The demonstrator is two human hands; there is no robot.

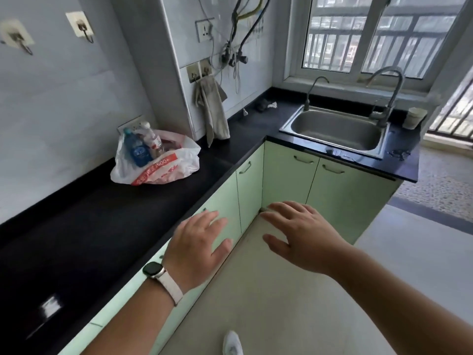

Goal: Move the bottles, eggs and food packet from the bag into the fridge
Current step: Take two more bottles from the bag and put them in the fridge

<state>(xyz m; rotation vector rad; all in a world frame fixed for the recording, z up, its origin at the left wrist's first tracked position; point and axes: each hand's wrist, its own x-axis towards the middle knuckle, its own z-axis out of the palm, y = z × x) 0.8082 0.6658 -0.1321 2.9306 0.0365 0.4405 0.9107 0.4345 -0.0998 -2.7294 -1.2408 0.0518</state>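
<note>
White plastic bag [163, 165] holds bottles [138, 149] upright.

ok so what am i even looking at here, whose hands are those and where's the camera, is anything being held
The single picture comes from a wide-angle camera worn on a person's head, looking forward and down, which is why the walls bend. There is no machine: the two bare hands are that person's own. The left hand, with a watch on its wrist, and the right hand are both open, fingers spread, holding nothing, out in front of green cabinet doors. On the black counter sits a white and red plastic bag with a blue-labelled bottle and another bottle sticking out of it. Farther along are a steel sink below the window and a cloth hanging on the wall. No fridge is in view.
</note>
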